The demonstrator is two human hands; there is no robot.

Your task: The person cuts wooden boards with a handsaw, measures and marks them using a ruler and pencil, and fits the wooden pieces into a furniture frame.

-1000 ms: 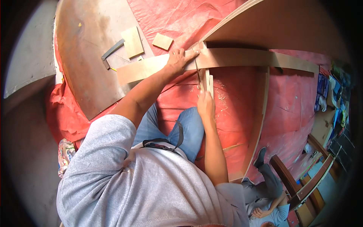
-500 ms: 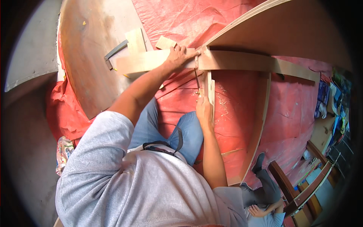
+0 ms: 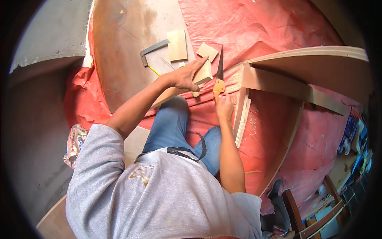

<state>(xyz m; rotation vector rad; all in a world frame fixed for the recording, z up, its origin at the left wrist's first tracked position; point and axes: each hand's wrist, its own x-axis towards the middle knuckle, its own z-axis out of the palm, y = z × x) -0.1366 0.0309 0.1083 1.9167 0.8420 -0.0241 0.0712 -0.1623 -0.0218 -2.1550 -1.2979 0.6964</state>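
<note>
Near the centre of the frame the left hand (image 3: 185, 76) is gripping a small plywood block (image 3: 203, 73), lifting it just above the red tarp (image 3: 254, 28) – probably to keep it clear of the blade. Just right of it the right hand (image 3: 224, 106) is closing around the orange handle of a handsaw (image 3: 219, 75), its dark blade pointing toward the top of the frame. Offcuts (image 3: 177, 45) and a metal square (image 3: 153, 51) are lying on the big plywood sheet (image 3: 119, 59) at upper left – within reach. A curved plywood frame (image 3: 302, 59) is filling the right side
</note>
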